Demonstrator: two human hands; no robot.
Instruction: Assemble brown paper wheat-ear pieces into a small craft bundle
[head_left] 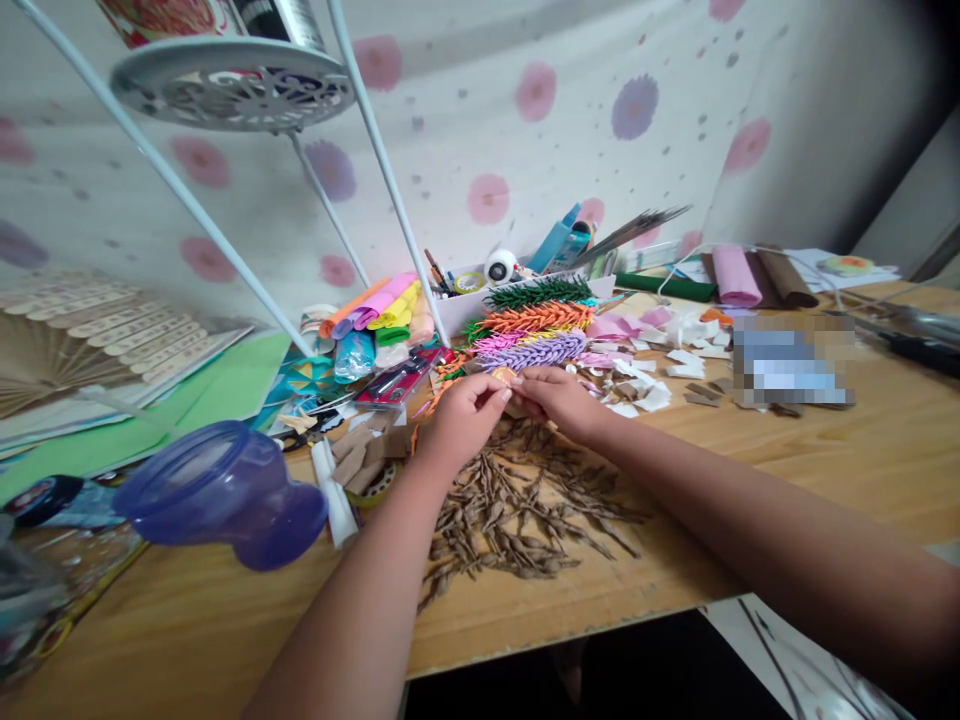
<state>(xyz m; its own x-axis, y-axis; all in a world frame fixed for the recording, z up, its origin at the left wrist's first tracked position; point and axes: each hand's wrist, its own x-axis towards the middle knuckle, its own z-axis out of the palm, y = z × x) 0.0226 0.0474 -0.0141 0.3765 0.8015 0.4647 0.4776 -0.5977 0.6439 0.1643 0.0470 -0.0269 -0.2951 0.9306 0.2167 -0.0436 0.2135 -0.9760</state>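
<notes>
Over the middle of the table, my left hand (466, 418) and my right hand (561, 402) meet with their fingertips pinched together. Whatever they pinch is small and mostly hidden by the fingers. A small yellow-orange bit (503, 375) shows right at the fingertips; whether it is held or lies behind them I cannot tell. Below the hands spreads a pile of brown twisted paper pieces (517, 510), shaped like thin stems with swollen ends. Just beyond the fingers lie bushy coloured paper sprigs: a purple one (536, 350), an orange one (536, 318) and a dark green one (540, 292).
White and pink paper scraps (645, 385) lie right of the sprigs. Rolled coloured crepe paper (379, 305) is at the back left, near a white metal rack (232, 100). A purple plastic container (225, 490) stands left of my arm. Pink and brown rolls (735, 277) lie back right.
</notes>
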